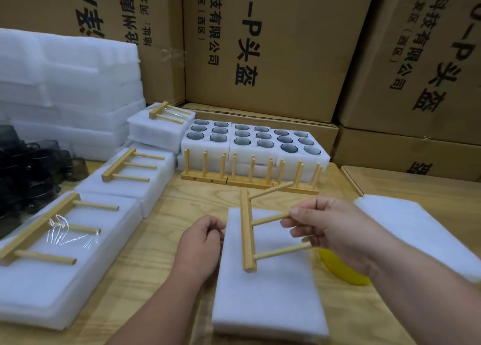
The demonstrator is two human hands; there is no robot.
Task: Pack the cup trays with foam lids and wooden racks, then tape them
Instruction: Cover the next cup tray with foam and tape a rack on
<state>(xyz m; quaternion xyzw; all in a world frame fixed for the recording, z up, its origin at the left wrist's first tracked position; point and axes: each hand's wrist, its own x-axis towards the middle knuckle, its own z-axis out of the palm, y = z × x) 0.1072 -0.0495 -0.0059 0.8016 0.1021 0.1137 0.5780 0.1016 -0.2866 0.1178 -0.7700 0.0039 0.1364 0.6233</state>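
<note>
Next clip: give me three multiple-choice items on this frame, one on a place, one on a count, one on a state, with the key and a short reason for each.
1. Where do the upright wooden racks stand?
A. in front of the open cup trays
B. on the cardboard boxes
C. on the dark cups at left

2. How many pegs has the held wooden rack?
A. two
B. three
C. five

3. What is the right hand doing?
A. lying flat on the foam lid
B. pinching a peg of the rack
C. holding tape

Key: 1 A, they line the trays' near side. 2 B, three pegs leave its bar. 3 B, fingertips close on the middle peg.
</note>
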